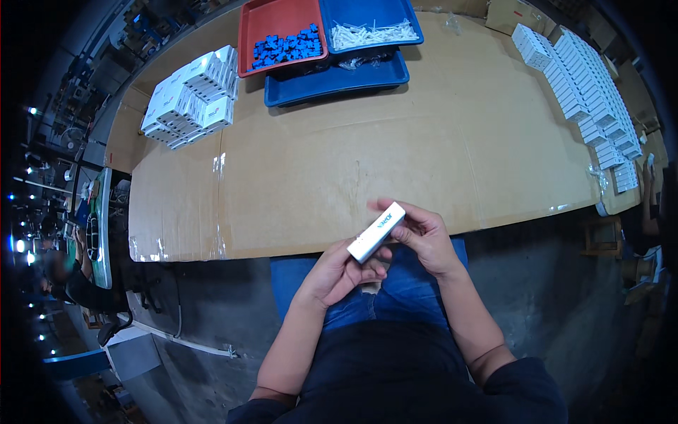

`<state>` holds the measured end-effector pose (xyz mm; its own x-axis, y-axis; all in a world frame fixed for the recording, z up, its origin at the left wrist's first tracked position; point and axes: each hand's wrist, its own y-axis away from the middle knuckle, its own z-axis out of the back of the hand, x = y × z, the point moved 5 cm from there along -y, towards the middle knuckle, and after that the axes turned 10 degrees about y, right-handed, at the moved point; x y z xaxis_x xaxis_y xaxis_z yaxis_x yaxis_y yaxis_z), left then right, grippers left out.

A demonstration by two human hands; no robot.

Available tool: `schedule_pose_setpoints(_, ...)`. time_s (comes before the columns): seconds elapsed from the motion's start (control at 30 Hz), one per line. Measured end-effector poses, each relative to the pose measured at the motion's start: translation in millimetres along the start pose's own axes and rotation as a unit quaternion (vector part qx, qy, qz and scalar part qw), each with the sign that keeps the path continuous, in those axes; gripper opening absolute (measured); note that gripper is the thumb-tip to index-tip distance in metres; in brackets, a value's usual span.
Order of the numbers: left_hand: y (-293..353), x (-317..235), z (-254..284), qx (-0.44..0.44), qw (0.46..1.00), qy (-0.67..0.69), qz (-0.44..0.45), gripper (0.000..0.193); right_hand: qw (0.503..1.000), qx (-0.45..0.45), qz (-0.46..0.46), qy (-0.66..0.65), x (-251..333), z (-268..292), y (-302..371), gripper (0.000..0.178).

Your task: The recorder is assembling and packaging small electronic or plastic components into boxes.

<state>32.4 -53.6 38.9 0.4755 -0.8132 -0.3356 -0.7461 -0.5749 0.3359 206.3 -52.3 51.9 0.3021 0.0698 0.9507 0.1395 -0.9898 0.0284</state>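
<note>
A narrow white box (376, 232) is held between both hands, above the lap at the near edge of the tabletop (353, 155). Its lower end is gripped by the left hand (337, 274), fingers curled beneath; its upper end is pinched by the right hand (429, 240), thumb laid against the side, with some fingertips hidden or blurred.

The work appears to be partway through. White boxes are already piled in a left stack (187, 99), and many more are lined up in long right-hand rows (586, 88); which of these are finished cannot be told. Loose blue parts (286, 49) are left in the red tray (282, 18) and slim white parts (371, 35) in the upper blue tray (360, 13), so supplies are judged not to be used up. Whether the held box is filled or sealed is not shown.
</note>
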Motion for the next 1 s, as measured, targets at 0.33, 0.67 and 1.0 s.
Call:
schedule_pose_setpoints(0.33, -7, -22, -12, -0.160, 0.855, -0.301, -0.391, 0.048, 0.979, -0.093, 0.036, 0.176, 17, -10, 2, 0.092)
schedule_pose_setpoints(0.67, -18, -15, -42, -0.090, 0.774, -0.522, -0.346, 0.049, 0.944, -0.073, 0.127, 0.296, 34, 36, -4, 0.098)
schedule_pose_setpoints(1.0, 66, -59, -280, 0.365, 0.717, -0.198, -0.561, 0.015, 0.909, -0.361, 0.131, 0.163, 68, 244, 42, 0.097)
